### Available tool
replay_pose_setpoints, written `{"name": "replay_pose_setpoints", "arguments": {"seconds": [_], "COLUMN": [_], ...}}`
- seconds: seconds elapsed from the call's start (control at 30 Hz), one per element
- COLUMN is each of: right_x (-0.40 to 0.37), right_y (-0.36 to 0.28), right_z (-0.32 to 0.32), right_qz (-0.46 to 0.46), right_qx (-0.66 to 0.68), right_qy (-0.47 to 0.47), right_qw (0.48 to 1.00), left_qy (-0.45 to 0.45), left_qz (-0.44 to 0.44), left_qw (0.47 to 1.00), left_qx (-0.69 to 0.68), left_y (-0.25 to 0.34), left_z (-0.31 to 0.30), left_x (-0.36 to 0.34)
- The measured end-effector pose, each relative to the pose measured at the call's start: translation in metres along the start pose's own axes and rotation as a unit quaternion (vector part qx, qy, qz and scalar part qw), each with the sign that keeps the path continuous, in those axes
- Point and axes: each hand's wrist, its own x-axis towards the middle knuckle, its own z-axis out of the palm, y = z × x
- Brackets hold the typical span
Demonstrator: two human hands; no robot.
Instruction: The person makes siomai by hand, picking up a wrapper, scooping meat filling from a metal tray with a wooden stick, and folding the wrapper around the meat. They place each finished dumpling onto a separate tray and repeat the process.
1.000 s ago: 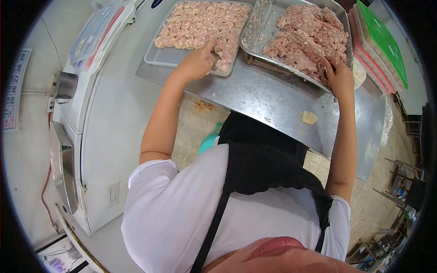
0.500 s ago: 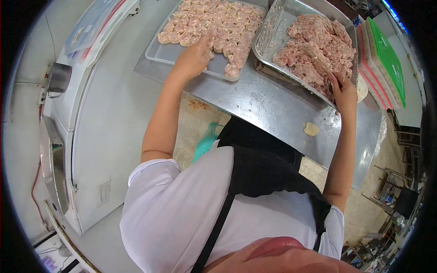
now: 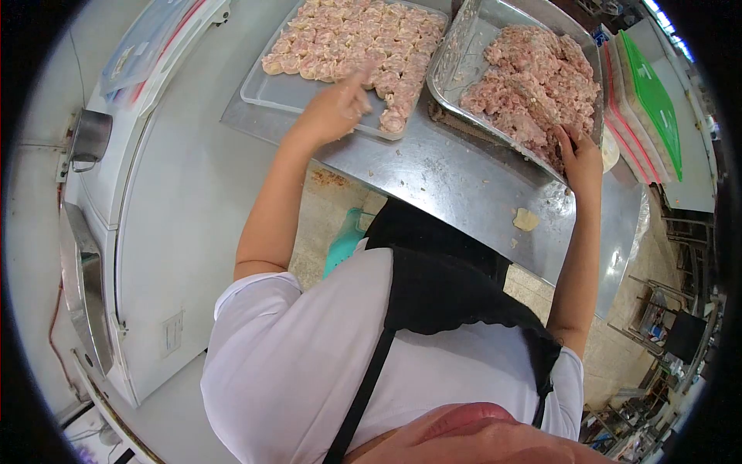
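Note:
My left hand (image 3: 338, 110) is over the front edge of a clear tray (image 3: 272, 97), its fingers stretched toward rows of small round meat-filled dumplings (image 3: 348, 35). The fingers are partly blurred, and nothing shows between them. At the right, my right hand (image 3: 583, 162) reaches over the near rim of a metal pan (image 3: 442, 77). Its visible fingers are apart, with the tips against the pink minced meat (image 3: 533, 77); some fingertips are hidden. One pale round wrapper (image 3: 525, 220) lies on the metal table (image 3: 440, 174), left of my right forearm.
Stacked containers with a green lid (image 3: 649, 100) stand right of the pan. A pale round item (image 3: 610, 149) is partly hidden behind my right hand. A white appliance (image 3: 185, 209) stands at the left, and a turquoise object (image 3: 342, 247) is below the table edge.
My left hand's fingers have lifted and shifted slightly right over the dumplings. My right hand stays at the meat. The whole view has shifted slightly left.

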Motion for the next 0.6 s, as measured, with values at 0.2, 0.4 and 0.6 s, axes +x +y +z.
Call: {"name": "replay_pose_setpoints", "arguments": {"seconds": [0.2, 0.4, 0.6], "right_x": [0.000, 0.000, 0.000], "right_y": [-0.003, 0.005, 0.005], "right_z": [-0.002, 0.000, -0.003], "right_qz": [-0.005, -0.009, -0.002], "right_qx": [-0.012, -0.010, -0.003], "right_qy": [-0.003, 0.011, 0.011], "right_qw": [1.000, 1.000, 1.000], "left_qy": [0.108, 0.023, 0.113], "left_qz": [0.080, 0.021, 0.059], "left_qw": [0.989, 0.998, 0.987], "left_qx": [0.054, 0.046, 0.095], "left_y": [0.000, 0.014, -0.008], "left_z": [0.013, -0.005, -0.001], "left_x": [0.013, 0.011, 0.011]}}
